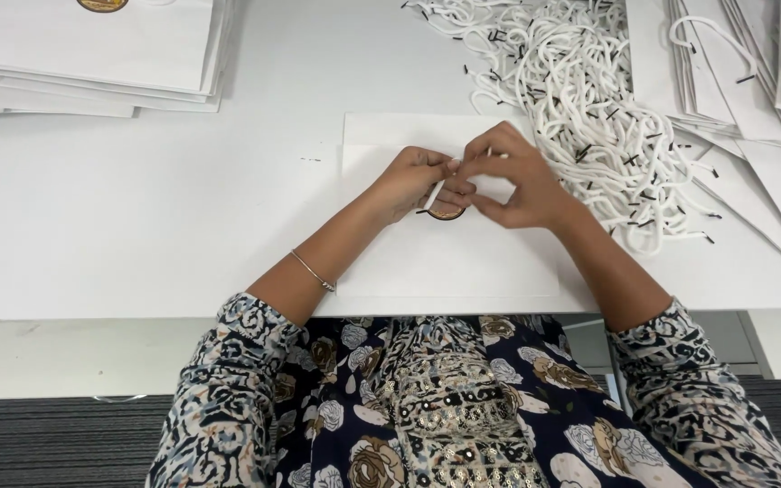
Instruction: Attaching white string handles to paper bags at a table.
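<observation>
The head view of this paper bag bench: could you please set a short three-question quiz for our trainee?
1. True or false: both hands meet over the flat white paper bag.
2. On which side of the person does the heap of white cords lie: A left, B right?
3. What lies at the far left of the table?

Key: 1 true: left hand and right hand pinch a white cord there. 2 B. 3 a stack of flat bags.
</observation>
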